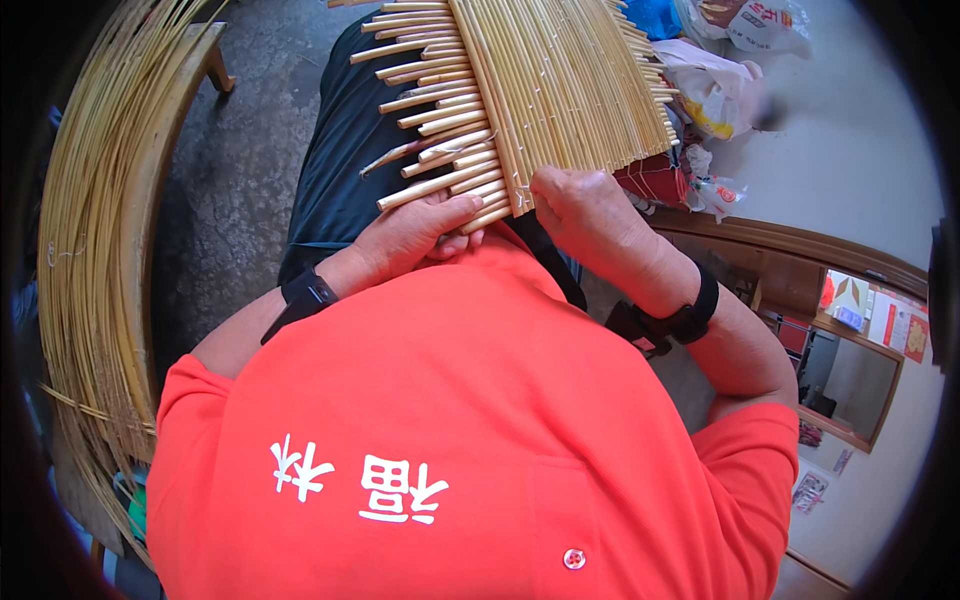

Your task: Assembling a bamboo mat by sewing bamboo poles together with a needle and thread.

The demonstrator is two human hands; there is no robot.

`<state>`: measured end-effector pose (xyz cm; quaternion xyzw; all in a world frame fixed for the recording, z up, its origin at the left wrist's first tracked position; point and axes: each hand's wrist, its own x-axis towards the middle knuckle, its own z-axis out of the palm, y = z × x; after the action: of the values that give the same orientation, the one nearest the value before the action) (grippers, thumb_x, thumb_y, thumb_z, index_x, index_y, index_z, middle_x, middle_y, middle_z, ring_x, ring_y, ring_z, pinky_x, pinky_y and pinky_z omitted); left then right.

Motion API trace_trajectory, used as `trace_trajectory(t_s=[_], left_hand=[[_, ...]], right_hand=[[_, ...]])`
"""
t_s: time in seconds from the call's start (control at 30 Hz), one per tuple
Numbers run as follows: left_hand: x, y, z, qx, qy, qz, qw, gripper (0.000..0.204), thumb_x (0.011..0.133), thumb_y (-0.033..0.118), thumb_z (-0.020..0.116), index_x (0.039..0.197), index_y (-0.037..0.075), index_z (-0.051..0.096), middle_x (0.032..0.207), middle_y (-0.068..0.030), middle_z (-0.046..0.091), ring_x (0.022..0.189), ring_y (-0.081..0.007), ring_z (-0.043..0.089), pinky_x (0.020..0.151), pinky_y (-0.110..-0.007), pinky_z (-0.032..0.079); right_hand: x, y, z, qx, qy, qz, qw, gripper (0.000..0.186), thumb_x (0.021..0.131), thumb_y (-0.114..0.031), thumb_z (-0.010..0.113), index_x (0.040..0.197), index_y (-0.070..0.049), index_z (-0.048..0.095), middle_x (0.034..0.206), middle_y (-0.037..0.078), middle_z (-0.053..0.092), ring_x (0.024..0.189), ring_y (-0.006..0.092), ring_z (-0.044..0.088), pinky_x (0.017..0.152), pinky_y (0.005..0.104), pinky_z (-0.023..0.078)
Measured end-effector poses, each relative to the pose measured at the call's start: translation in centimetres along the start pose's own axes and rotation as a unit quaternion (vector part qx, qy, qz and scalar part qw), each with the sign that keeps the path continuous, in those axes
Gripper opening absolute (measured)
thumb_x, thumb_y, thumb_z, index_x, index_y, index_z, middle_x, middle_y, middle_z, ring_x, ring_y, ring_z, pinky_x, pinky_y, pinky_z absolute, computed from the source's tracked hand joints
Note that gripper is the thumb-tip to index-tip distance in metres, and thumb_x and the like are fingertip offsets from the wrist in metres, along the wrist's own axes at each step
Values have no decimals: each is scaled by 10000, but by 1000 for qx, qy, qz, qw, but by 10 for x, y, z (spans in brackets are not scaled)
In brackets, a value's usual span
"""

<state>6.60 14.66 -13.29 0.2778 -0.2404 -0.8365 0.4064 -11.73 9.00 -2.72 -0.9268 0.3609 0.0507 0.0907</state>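
Observation:
A mat of pale straw-coloured sticks (555, 80) lies over dark-clad legs in front of me, bound with thin thread and with uneven stick ends jutting left. My left hand (428, 225) is closed on the stick ends at the mat's near left corner, thumb on top, other fingers partly hidden underneath. My right hand (585, 212) is closed at the mat's near edge, fingertips pinched beside a band of thread; whether they hold the thread or the edge stick is hard to make out.
A long bundle of thin reeds (85, 260) lies along a wooden bench (190, 80) at left. Plastic bags (705, 90) and a red item (648, 175) sit beyond the mat at right. A wooden cabinet with a mirror (840, 385) stands at right. Grey floor (250, 120) shows left of my legs.

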Motion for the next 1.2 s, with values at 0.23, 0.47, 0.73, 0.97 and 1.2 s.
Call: trace_trajectory(t_s=[0.23, 0.47, 0.73, 0.97, 1.2], left_hand=[[2, -2, -2, 8, -8, -3, 1000, 181, 951, 209, 528, 999, 36, 555, 709, -39, 591, 467, -22, 407, 417, -152, 333], [3, -3, -5, 18, -13, 9, 1000, 185, 956, 209, 519, 1010, 35, 552, 710, -39, 588, 460, -23, 399, 409, -152, 324], [2, -3, -5, 26, -9, 11, 1000, 179, 959, 209, 514, 995, 37, 550, 704, -35, 582, 459, -21, 397, 405, -155, 318], [2, -2, -3, 24, -9, 13, 1000, 175, 950, 210, 525, 1003, 44, 544, 705, -38, 582, 463, -21, 397, 409, -155, 322], [1, -3, -2, 8, -1, 10, 1000, 173, 946, 205, 530, 1033, 56, 540, 716, -37, 584, 459, -21, 379, 420, -143, 318]], right_hand=[[0, -2, -2, -8, -16, 0, 1000, 76, 803, -73, 564, 782, -2, 549, 656, 200, 601, 662, 368, 637, 570, 443, 509], [1, -3, 1, -8, -7, 2, 1000, 80, 799, -86, 569, 778, -10, 560, 658, 198, 603, 661, 365, 637, 574, 444, 508], [5, -1, 3, 1, -10, 1, 1000, 87, 835, -73, 545, 771, -13, 546, 664, 193, 577, 671, 384, 612, 571, 451, 491], [9, -4, 2, -11, -21, 10, 1000, 75, 774, -90, 581, 762, -17, 572, 661, 199, 606, 661, 378, 636, 572, 464, 509], [13, -6, 4, -42, -47, 33, 997, 117, 750, -135, 608, 755, -18, 613, 674, 201, 636, 666, 383, 652, 580, 471, 524]])
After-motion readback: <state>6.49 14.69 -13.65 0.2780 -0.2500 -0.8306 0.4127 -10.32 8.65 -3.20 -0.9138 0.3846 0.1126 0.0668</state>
